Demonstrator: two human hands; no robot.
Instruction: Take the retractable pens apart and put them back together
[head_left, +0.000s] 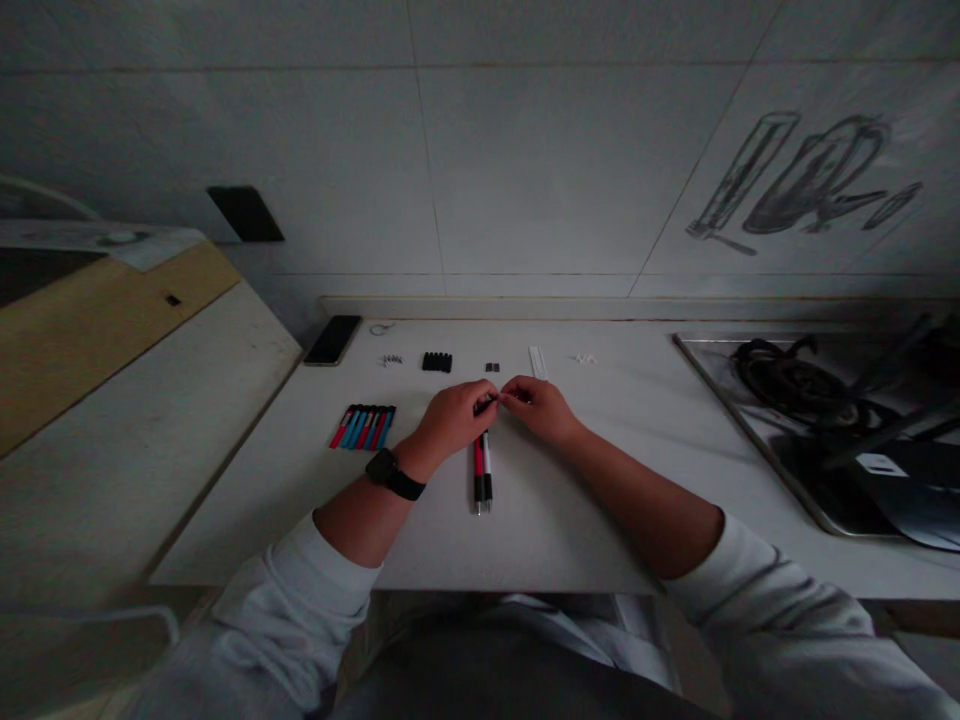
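Note:
My left hand [454, 418], with a dark watch on its wrist, is closed around a small dark piece [484, 405], probably part of a pen. Opposite it, my right hand [541, 408] pinches finger and thumb together at the end of that piece; what it holds is too small to make out. Just below the hands lie a red and black pen [478, 472] and a white and black pen [488, 472], side by side. Several red and blue pen barrels [364, 427] form a row left of my left hand. Beyond the hands are thin white tubes [535, 360] and small dark metal pieces [492, 367].
Black grips [437, 362], small springs [391, 360] and tiny white parts [583, 359] sit along the back of the white counter [570, 530]. A phone [333, 340] lies back left near a small ring [381, 329]. At right is a gas stove [795, 440].

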